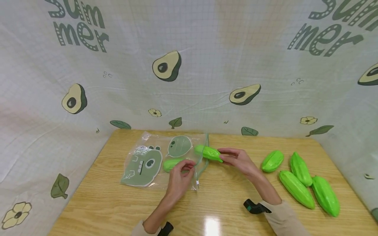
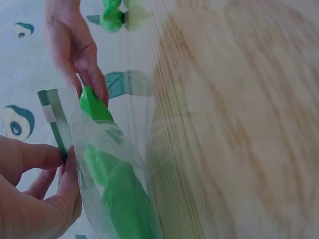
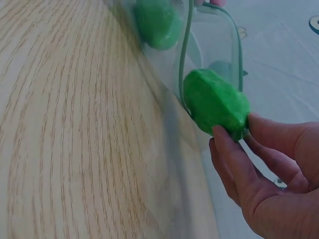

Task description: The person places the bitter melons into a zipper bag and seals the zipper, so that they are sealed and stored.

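Observation:
A clear zip bag (image 1: pixel 136 170) with a green cartoon monster print lies flat, its green-edged mouth facing right. With thumb and fingertips, my left hand (image 1: pixel 180 178) pinches the bag's near edge at the mouth. In the left wrist view, a white slider (image 2: pixel 48 113) sits on the green zip strip (image 2: pixel 59 130) near those fingers. My right hand (image 1: pixel 240 162) holds a bright green, ribbed fruit (image 1: pixel 211 153) by its tapered end. The far end of that fruit is inside the bag mouth, seen through the plastic. Another green fruit (image 1: pixel 169 165) lies inside, partly hidden behind my left hand.
Several more green ribbed fruits (image 1: pixel 296 188) lie grouped at the right of the wooden table (image 1: pixel 224 203). A pale cloth (image 1: pixel 203 98) printed with avocados and leaves hangs behind the table and along its sides. Black straps (image 1: pixel 256 207) are on both wrists.

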Demonstrator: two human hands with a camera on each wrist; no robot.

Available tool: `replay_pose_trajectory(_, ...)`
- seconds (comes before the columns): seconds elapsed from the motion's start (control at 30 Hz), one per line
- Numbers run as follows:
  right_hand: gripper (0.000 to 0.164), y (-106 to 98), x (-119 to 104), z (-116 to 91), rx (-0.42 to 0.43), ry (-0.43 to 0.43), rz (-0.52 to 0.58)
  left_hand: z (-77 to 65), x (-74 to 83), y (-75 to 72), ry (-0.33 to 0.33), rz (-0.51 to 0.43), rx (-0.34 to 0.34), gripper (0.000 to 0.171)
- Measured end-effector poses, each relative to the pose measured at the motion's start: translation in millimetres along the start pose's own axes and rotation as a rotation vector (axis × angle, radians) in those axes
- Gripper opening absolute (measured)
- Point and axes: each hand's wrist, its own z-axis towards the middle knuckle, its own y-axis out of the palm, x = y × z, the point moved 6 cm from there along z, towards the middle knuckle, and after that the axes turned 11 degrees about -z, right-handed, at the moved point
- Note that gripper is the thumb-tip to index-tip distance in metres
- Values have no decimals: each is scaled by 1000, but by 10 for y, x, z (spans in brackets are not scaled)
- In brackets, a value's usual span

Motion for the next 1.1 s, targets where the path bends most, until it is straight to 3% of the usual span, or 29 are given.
replay_pose_trajectory(1.1,42,236,-52,171,-48,-18,34,-3,14,13,18,-33,-7,16)
